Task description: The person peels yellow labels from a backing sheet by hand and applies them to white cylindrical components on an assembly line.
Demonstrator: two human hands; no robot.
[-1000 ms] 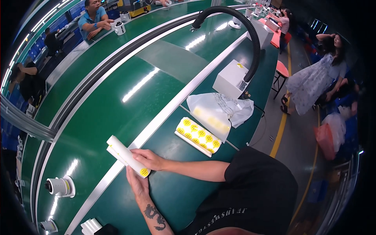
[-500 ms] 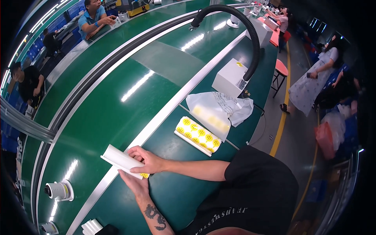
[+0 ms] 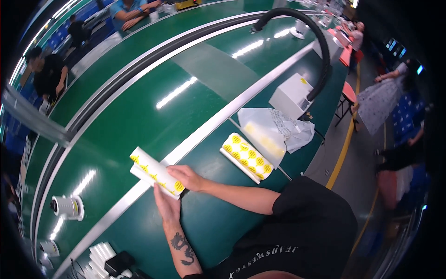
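Observation:
Both hands hold a curled white sheet of round yellow stickers (image 3: 155,174) over the table's pale metal edge. My left hand (image 3: 166,204) supports it from below, closed round its near end; some of its fingers are hidden behind the sheet. My right hand (image 3: 186,177) grips the right side near the same end, fingers bent against the sheet. A second rolled sticker sheet (image 3: 247,158), with rows of yellow circles, lies on the dark green table to the right. Beside it is a translucent plastic bag (image 3: 265,128) with something yellow and white inside.
A white box (image 3: 291,95) with a black flexible hose (image 3: 320,51) stands at the back right. White cylindrical devices (image 3: 67,207) sit on the green belt at left. White tubes and a black block (image 3: 119,263) lie near front left. Several people are around.
The sticker sheet has been turned, so its yellow printed side now faces up where plain white showed before. Both hands have shifted their hold. The whole view has shifted slightly.

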